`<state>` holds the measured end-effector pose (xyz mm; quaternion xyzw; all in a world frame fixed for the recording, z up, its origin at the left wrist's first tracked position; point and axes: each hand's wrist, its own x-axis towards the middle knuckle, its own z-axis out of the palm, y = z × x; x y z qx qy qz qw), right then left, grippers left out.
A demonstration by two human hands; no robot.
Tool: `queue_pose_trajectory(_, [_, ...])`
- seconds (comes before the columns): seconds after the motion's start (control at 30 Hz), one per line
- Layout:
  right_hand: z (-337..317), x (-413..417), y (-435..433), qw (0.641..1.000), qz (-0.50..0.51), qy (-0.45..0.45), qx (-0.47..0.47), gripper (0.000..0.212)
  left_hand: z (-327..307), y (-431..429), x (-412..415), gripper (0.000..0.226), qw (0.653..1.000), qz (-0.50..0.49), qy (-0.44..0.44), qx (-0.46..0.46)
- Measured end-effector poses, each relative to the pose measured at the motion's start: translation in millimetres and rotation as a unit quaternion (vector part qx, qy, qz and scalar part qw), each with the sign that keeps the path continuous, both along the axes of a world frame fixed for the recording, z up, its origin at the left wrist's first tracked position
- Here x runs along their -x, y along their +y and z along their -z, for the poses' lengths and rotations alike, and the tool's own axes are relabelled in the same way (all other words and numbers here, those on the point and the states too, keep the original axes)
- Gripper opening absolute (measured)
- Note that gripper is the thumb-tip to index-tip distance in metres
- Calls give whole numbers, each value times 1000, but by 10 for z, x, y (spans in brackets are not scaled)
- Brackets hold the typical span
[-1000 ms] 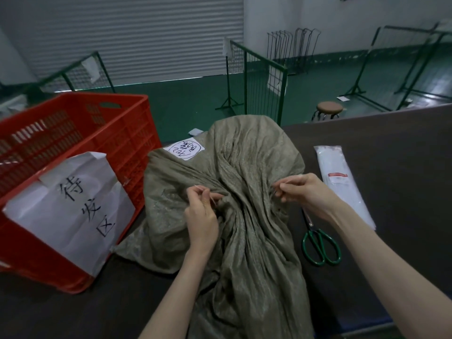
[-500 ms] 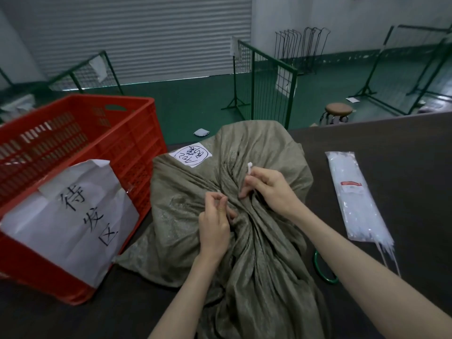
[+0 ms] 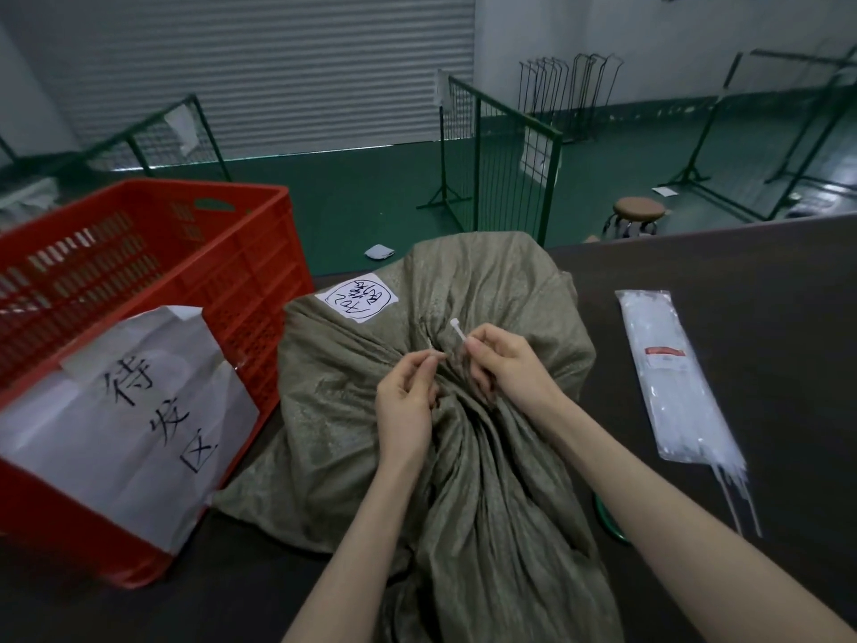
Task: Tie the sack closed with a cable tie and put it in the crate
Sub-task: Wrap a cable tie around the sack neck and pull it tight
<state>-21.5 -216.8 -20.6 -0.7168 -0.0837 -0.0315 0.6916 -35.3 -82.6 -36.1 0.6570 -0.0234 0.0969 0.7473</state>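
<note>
An olive-green woven sack (image 3: 501, 290) with a white handwritten label lies on the dark table, its neck gathered into folds toward me. A white cable tie (image 3: 457, 328) runs around the gathered neck. My right hand (image 3: 505, 368) pinches the tie's head end, which sticks up above the folds. My left hand (image 3: 408, 401) pinches the thin tail end just to the left. The two ends are close together but apart. A red slatted crate (image 3: 241, 262) stands at the left, touching the sack's side.
A white paper sign (image 3: 130, 410) hangs on the crate's front wall. A clear bag of spare cable ties (image 3: 668, 368) lies on the table (image 3: 742, 280) at the right. Green scissor handles (image 3: 607, 519) peek out beside my right forearm. Beyond the table are wire racks and a stool.
My right hand has come in from the sack's right side to the middle of the neck, bringing the tie's head end up next to my left hand.
</note>
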Motion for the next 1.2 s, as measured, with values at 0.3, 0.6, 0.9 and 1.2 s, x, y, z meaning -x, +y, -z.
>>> queue_pose_trajectory(0.3, [-121,-9,-58,992,-41,90,-77,29,9,-19,47,25,998,8,39,50])
queue_pose_trajectory(0.6, [-130,-26,-25,992,-39,98,-64,18,21,32,86,24,998,19,18,57])
queue_pose_trajectory(0.9, [-166,4,-8,994,-40,100,-7,30,21,28,106,24,998,20,12,54])
queue_pose_trajectory(1.2, [-169,4,4,994,-30,100,16,31,34,26,89,23,998,13,20,55])
